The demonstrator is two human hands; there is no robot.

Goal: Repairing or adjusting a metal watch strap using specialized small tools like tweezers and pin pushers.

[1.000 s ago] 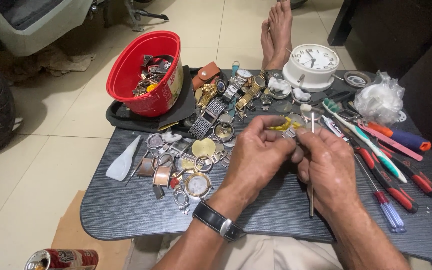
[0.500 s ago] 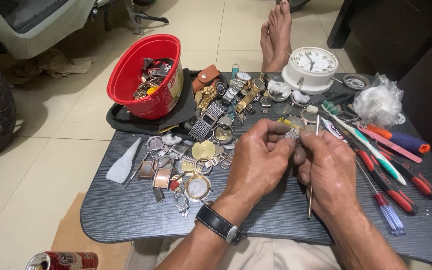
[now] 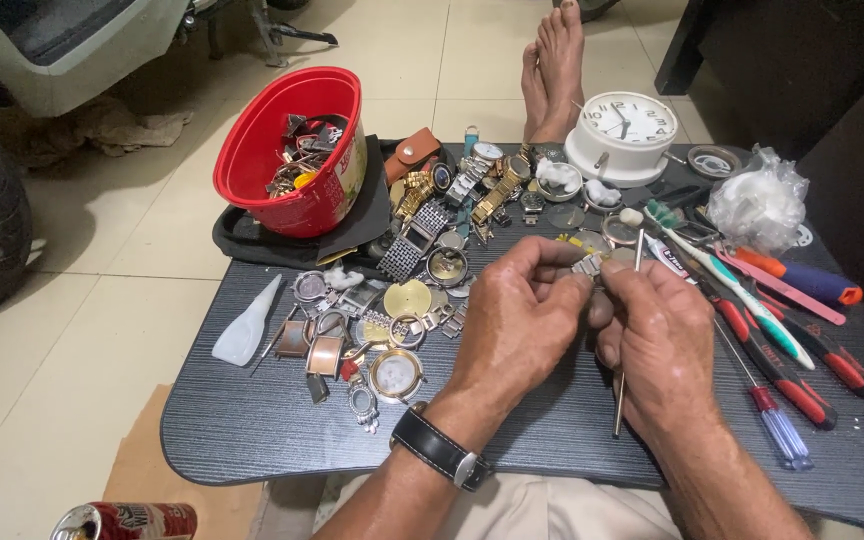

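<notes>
My left hand (image 3: pixel 522 315) and my right hand (image 3: pixel 657 335) meet over the middle of a small dark table (image 3: pixel 252 440). Between their fingertips they pinch a short piece of metal watch band (image 3: pixel 588 264). A thin metal tool (image 3: pixel 620 400) also runs through my right hand, its tip above the fingers and its shaft hanging below the palm. My left wrist wears a black-strapped watch (image 3: pixel 439 447). Just left of my hands lies a heap of watch cases and parts (image 3: pixel 372 330).
A red bowl (image 3: pixel 297 155) of parts sits on a black pouch at the back left. A white alarm clock (image 3: pixel 622 135), several watches (image 3: pixel 462 195), screwdrivers (image 3: pixel 782 375), a toothbrush (image 3: pixel 732 285) and a crumpled plastic bag (image 3: pixel 760 200) crowd the back and right. Bare feet (image 3: pixel 552 70) rest beyond the table.
Both hands have stayed together over the table, shifting only slightly. The thin tool has tilted a little in my right hand.
</notes>
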